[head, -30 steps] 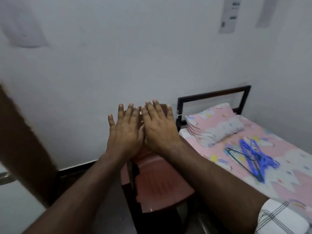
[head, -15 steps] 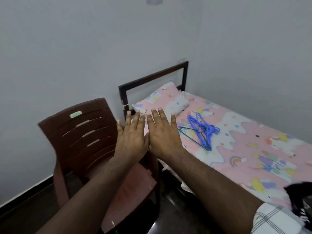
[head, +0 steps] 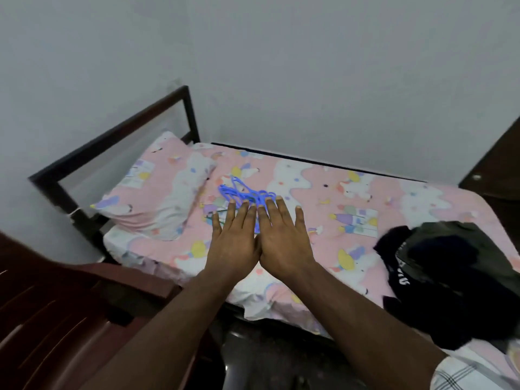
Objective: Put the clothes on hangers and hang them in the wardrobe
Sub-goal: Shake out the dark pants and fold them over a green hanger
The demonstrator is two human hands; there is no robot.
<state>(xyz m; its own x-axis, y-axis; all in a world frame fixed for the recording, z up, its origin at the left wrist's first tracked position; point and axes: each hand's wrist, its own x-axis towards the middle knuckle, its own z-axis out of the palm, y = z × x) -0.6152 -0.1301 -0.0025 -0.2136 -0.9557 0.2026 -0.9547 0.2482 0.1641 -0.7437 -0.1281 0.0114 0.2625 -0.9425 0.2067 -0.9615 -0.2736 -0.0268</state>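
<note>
Nothing is on a hanger yet, so the task looks to be at its very start. Both hands are stretched out flat over the bed (head: 323, 175), side by side with inner edges touching, fingers straight and holding nothing.

The bed, under a pink cartoon-print sheet, spreads beneath and beyond the hands. To the right of the right hand (head: 284, 243), near the bed's front edge, lies the pile of dark clothes (head: 450, 280): black and dark green garments crumpled together, one with white lettering, too bunched to count. Just beyond the fingertips of both hands is the bundle of blue hangers (head: 242, 192), tangled, with a thin darker one showing by the left hand (head: 233, 246).

The next move probably calls for freeing one hanger from the tangle, then pulling a single garment from the pile.
</note>
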